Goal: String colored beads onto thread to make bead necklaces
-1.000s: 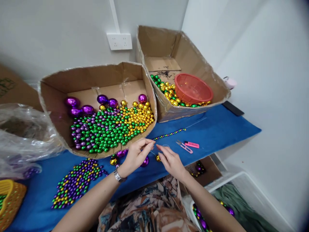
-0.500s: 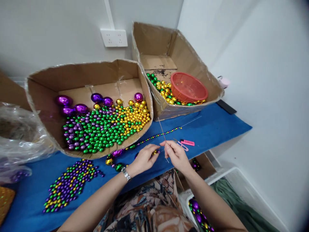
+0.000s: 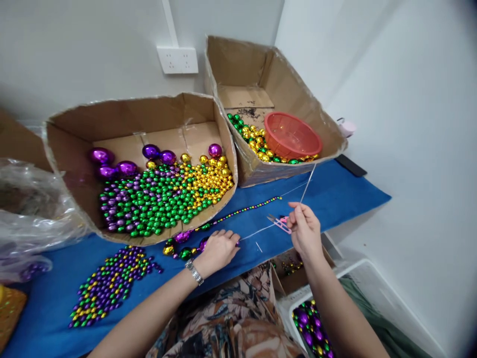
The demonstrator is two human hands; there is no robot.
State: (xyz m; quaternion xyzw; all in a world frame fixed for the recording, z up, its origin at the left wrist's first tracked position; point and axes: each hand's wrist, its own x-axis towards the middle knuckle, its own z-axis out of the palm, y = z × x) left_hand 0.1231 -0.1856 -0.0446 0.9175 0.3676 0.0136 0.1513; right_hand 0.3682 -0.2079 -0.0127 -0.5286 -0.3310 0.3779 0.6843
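My left hand (image 3: pixel 219 249), wearing a metal watch, is closed over the end of a bead strand (image 3: pixel 185 253) with large purple, green and gold beads. Most of what lies beneath its fingers is hidden. A white string (image 3: pixel 257 232) runs from there toward my right hand (image 3: pixel 306 227), whose fingers are pinched on the string. Above that pinch, a thin whitish length stretches up to the edge of the right-hand box. Pink-handled thread snips (image 3: pixel 282 224) lie on the blue cloth just left of my right hand, partly covered. A short white scrap (image 3: pixel 259 247) lies between my hands.
One cardboard box (image 3: pixel 149 112) holds green, gold and purple beads; another (image 3: pixel 313 107) holds beads and a red basket (image 3: pixel 292 134). Loose small beads (image 3: pixel 115 281) are heaped on the blue cloth (image 3: pixel 48 303) at left. White bins (image 3: pixel 395 288) stand below the right side.
My right hand has moved right and up, away from my left hand, drawing the string out between them. The left hand has shifted slightly left and down onto the beads.
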